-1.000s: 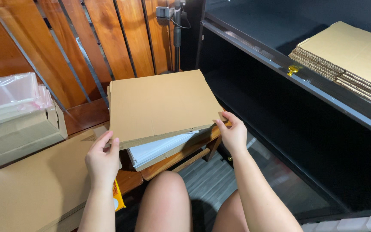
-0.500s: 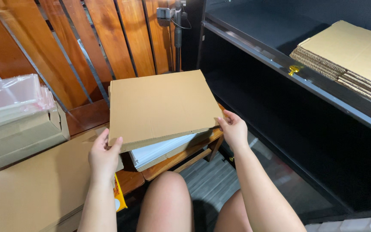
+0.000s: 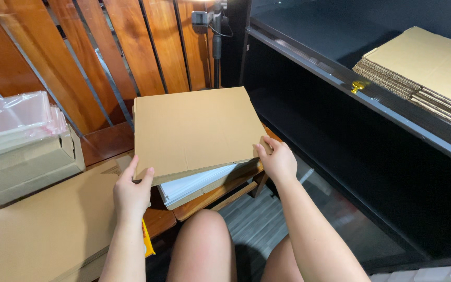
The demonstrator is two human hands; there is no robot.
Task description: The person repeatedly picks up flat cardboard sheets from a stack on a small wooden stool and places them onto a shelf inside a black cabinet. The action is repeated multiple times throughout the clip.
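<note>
A flat brown cardboard sheet (image 3: 194,130) is held between both hands, tilted slightly above a stack of white sheets (image 3: 197,184) that lies in a shallow cardboard tray on a wooden bench (image 3: 204,199). My left hand (image 3: 133,194) grips the sheet's near left corner, thumb on top. The near right corner is gripped by my right hand (image 3: 275,159). My bare knees show below the bench edge.
A large flattened cardboard piece (image 3: 43,230) lies at the left. Behind it an open box holds clear plastic bags (image 3: 16,117). A black shelf unit (image 3: 371,104) at the right carries a stack of flattened cardboard (image 3: 424,68). Wooden slats stand behind.
Both hands have slid slightly inward and up along the sheet's near edge; the cardboard sheet has barely shifted.
</note>
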